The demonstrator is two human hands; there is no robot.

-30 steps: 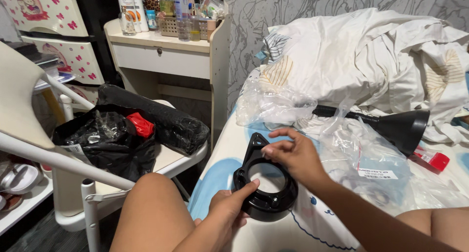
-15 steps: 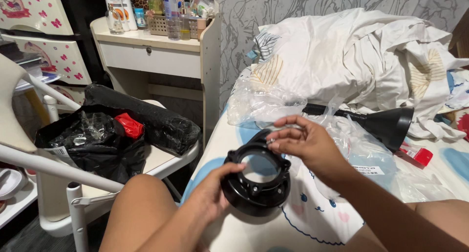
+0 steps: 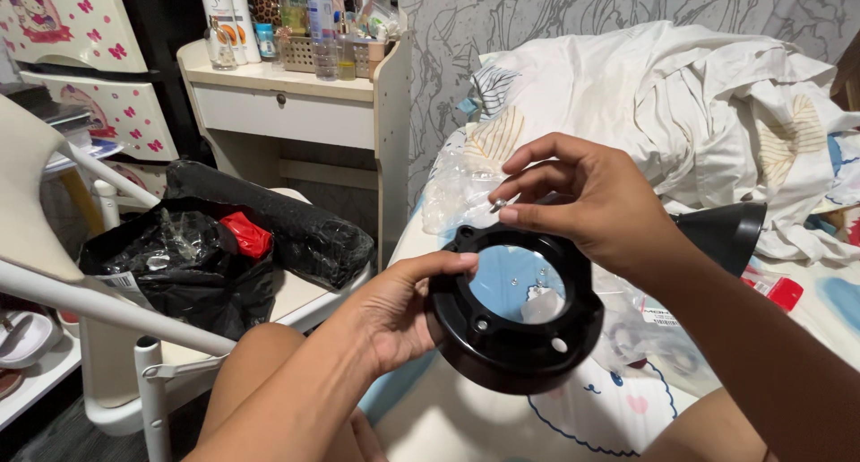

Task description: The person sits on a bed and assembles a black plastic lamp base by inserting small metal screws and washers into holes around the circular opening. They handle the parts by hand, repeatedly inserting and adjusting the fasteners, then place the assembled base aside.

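At frame centre, the left hand (image 3: 394,314) grips a black plastic ring-shaped mount (image 3: 512,308); the right hand (image 3: 582,202) pinches a small silver screw (image 3: 499,203) above it, apparently about to seat it in a hole, which calls for careful alignment.

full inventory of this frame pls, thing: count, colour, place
ring-shaped part: 1, black, held up in centre
small screw: 1, silver, pinched just above ring
clear plastic bags: several, transparent, on bed behind ring
lamp shade: 1, black, on bed at right
bedding: heap, white with prints, far right
red item: 1, red, on bed at right edge
black bags: 2, black with red piece, on chair at left
side cabinet: 1, cream, rear centre
bottles: many, mixed, on cabinet top
left hand: grips ring's left rim
right hand: pinches screw
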